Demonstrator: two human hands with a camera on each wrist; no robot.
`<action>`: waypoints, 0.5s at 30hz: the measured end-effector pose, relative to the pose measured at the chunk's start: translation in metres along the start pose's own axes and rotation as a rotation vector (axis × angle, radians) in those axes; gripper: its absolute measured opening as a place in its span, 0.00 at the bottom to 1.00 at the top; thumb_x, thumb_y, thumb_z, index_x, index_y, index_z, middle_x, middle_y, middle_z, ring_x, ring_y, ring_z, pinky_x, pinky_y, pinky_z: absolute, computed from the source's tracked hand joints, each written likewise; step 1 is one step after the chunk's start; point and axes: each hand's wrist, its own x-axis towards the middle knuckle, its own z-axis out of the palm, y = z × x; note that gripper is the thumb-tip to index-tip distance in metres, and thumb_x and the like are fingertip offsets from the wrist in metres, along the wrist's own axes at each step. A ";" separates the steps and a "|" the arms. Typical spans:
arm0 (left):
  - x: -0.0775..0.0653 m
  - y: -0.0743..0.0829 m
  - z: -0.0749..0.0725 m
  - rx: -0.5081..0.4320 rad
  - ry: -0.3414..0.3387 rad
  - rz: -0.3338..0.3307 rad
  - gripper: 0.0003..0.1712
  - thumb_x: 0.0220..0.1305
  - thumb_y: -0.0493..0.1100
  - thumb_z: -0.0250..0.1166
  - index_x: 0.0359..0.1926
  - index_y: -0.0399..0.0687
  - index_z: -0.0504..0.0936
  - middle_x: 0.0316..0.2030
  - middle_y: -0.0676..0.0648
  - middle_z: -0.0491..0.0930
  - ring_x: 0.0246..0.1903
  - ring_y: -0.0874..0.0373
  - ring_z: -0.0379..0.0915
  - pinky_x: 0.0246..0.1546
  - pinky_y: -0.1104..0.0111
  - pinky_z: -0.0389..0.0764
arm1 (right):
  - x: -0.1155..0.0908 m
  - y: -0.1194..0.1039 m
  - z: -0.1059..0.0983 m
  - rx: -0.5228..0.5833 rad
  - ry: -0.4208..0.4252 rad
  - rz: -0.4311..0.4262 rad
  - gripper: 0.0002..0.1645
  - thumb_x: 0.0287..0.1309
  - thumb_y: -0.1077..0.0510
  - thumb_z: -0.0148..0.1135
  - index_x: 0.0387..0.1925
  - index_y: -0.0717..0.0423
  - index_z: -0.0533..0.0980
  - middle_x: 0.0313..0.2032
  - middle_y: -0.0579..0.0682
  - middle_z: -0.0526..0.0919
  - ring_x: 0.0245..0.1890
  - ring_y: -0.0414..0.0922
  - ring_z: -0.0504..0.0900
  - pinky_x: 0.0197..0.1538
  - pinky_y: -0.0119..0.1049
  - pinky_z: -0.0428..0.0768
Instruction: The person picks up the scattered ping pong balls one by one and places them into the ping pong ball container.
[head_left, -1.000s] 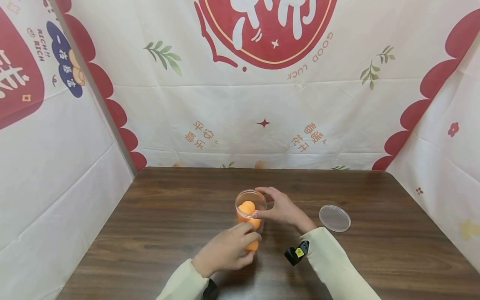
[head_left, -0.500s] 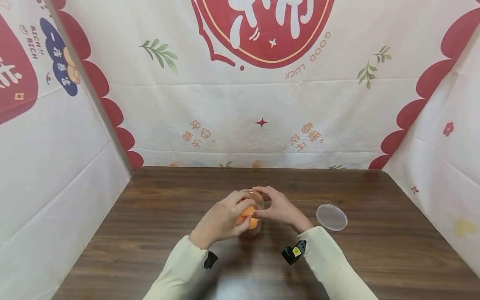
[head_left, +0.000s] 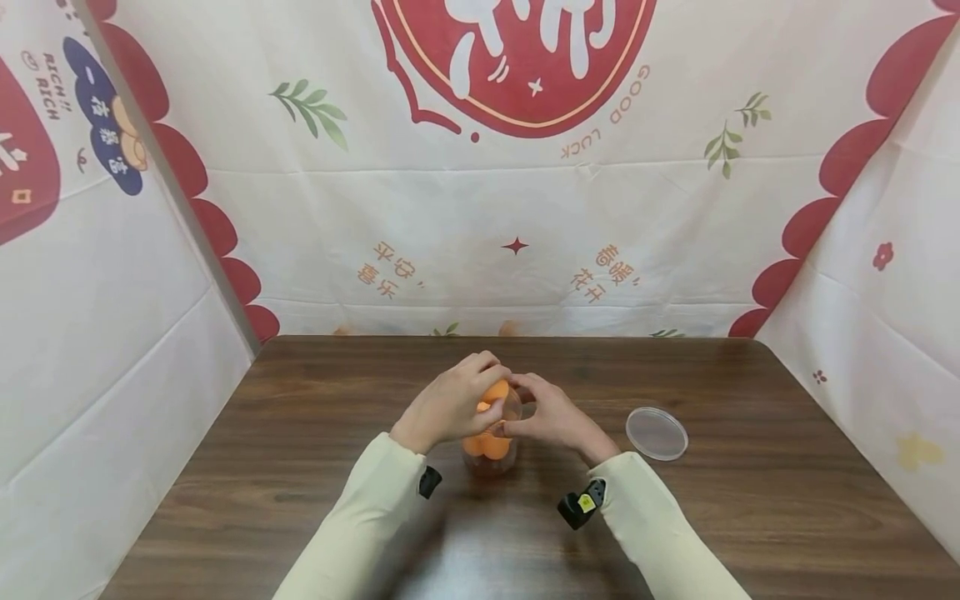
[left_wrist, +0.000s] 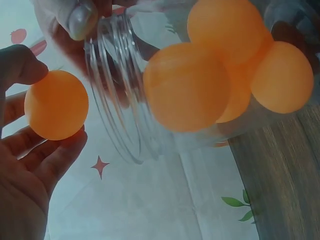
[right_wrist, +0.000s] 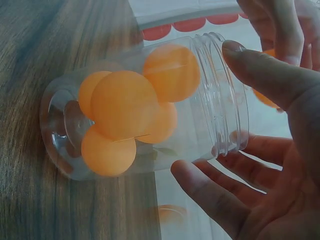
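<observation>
A clear plastic jar with a threaded neck stands upright on the table and holds several orange table tennis balls. My right hand grips it near the rim, thumb on one side and fingers on the other. Just above the open mouth, my left hand pinches another orange table tennis ball between thumb and fingertips. In the left wrist view that ball is apart from the rim. From the head camera, the left hand covers part of the jar's mouth.
A clear round lid lies flat on the brown wooden table, right of the jar. Printed white cloth hangs behind the table and along both its sides. Each wrist wears a black camera strap.
The left hand has risen from low beside the jar, carrying the table tennis ball up over its mouth. The right hand keeps its grip on the jar; the head view has shifted slightly.
</observation>
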 end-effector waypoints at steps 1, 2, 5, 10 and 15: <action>0.001 -0.001 0.000 -0.008 -0.014 -0.007 0.12 0.55 0.37 0.63 0.43 0.45 0.80 0.38 0.50 0.75 0.35 0.62 0.69 0.36 0.75 0.76 | 0.000 0.000 0.000 0.003 -0.001 0.001 0.44 0.46 0.51 0.74 0.64 0.56 0.68 0.54 0.57 0.74 0.53 0.56 0.76 0.50 0.53 0.78; 0.001 -0.001 0.001 -0.015 -0.028 -0.014 0.12 0.55 0.37 0.63 0.43 0.45 0.80 0.38 0.50 0.74 0.35 0.62 0.69 0.36 0.75 0.76 | 0.000 0.000 0.000 0.001 -0.001 -0.004 0.44 0.46 0.51 0.74 0.64 0.56 0.68 0.54 0.57 0.74 0.53 0.56 0.76 0.50 0.53 0.78; 0.002 -0.003 0.005 -0.036 -0.073 -0.035 0.12 0.57 0.38 0.62 0.44 0.44 0.80 0.38 0.50 0.74 0.35 0.62 0.69 0.37 0.75 0.76 | 0.000 -0.001 0.000 -0.005 0.004 -0.013 0.44 0.45 0.51 0.75 0.63 0.56 0.68 0.53 0.57 0.75 0.51 0.56 0.77 0.49 0.54 0.78; 0.001 -0.005 0.010 -0.055 -0.113 -0.052 0.12 0.58 0.37 0.62 0.44 0.44 0.80 0.37 0.50 0.73 0.33 0.62 0.68 0.35 0.74 0.74 | 0.000 0.000 0.000 -0.019 0.013 -0.018 0.43 0.45 0.51 0.75 0.62 0.57 0.69 0.52 0.57 0.75 0.50 0.55 0.77 0.49 0.53 0.77; 0.002 -0.005 0.012 -0.056 -0.131 -0.057 0.14 0.57 0.36 0.63 0.46 0.43 0.80 0.38 0.50 0.73 0.33 0.62 0.68 0.36 0.74 0.74 | 0.000 0.000 0.000 -0.029 0.009 -0.011 0.42 0.44 0.51 0.75 0.62 0.57 0.69 0.52 0.56 0.75 0.50 0.54 0.76 0.48 0.50 0.78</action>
